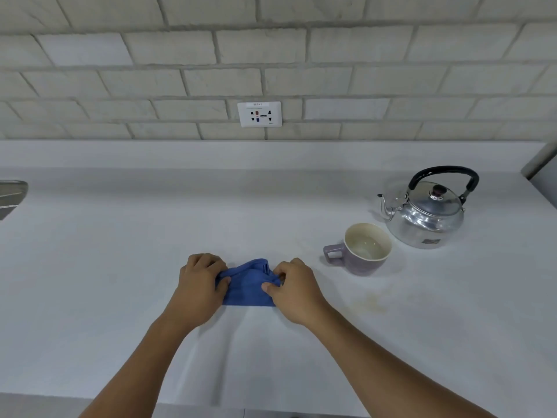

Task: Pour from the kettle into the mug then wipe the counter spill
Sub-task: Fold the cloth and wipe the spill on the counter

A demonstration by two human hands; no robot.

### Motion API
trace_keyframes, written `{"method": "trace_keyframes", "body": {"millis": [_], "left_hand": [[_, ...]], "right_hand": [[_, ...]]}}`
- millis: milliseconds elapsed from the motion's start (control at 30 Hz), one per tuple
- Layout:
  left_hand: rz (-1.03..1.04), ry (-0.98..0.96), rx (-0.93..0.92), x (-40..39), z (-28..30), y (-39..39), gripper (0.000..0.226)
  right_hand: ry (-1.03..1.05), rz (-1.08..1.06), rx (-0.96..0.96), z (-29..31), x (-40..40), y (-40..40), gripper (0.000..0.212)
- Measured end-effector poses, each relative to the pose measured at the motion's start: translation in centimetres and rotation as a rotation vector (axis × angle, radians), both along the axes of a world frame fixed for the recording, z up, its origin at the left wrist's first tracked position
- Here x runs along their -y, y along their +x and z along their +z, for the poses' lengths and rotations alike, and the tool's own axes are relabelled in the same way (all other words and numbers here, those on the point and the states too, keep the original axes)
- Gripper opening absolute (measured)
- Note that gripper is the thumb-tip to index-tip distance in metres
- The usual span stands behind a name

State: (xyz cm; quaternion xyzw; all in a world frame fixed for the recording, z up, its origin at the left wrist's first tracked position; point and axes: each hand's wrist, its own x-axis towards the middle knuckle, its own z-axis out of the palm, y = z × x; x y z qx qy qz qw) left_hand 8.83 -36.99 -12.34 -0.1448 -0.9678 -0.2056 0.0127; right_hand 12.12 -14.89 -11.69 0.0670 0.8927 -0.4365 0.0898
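Pinching blue cloth [247, 286] on counter [120, 267], left hand [199, 285], right hand [297, 289] both closed on it

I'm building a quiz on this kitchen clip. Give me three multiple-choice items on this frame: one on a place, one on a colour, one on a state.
1. Where does the mug stand?
A. Left-front of the kettle
B. Behind the kettle
C. Under the cloth

2. What colour is the cloth?
A. Red
B. Blue
C. White

3. What are the hands doing?
A. Lifting the kettle
B. Both gripping the cloth
C. Holding the mug

Answers:
1 A, the mug sits nearer the camera and to the left of the kettle, handle pointing left.
2 B, the bunched fabric is plainly blue.
3 B, the left hand and right hand pinch the cloth's opposite ends on the counter.
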Motion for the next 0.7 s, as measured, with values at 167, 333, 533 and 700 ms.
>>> {"method": "trace_keyframes", "body": {"millis": [167, 333, 533, 700], "left_hand": [[0.008, 0.189, 0.132, -1.4, 2.7, 2.8, 0.021], [-0.043, 0.310, 0.211, -5.1, 4.3, 5.8, 0.016], [-0.072, 0.439, 0.357, -10.5, 3.5, 8.6, 0.012], [-0.095, 0.434, 0.421, -14.4, 2.1, 10.1, 0.004]], "right_hand": [[-0.287, -0.105, -0.036, 1.9, -3.0, 3.9, 0.010], [-0.396, -0.218, -0.001, 3.6, -7.2, 7.7, 0.009], [-0.363, -0.321, 0.029, 3.5, -12.8, 11.7, 0.006], [-0.313, -0.374, 0.054, 2.9, -16.9, 14.3, 0.009]]}}
